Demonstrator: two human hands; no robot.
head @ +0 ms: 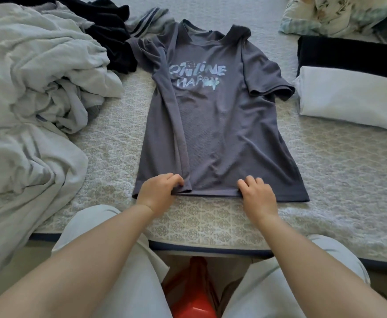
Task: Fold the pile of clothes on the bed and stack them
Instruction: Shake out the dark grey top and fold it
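A red object (191,292) shows between the person's knees, mostly hidden. Both hands curl onto the hem of the grey T-shirt (213,125) lying flat on the bed (337,180): left hand (158,191) pinches a folded-over strip, right hand (258,193) grips the edge. The unfolded pile (34,88) lies left; folded white (353,97) and black (348,56) pieces lie right, cut off by the frame.

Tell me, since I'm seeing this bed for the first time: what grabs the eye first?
The grey T-shirt spread flat mid-bed, its left side folded inward, with the left hand and right hand gripping its hem. Then the unfolded pile at left, and the folded white garment at right.
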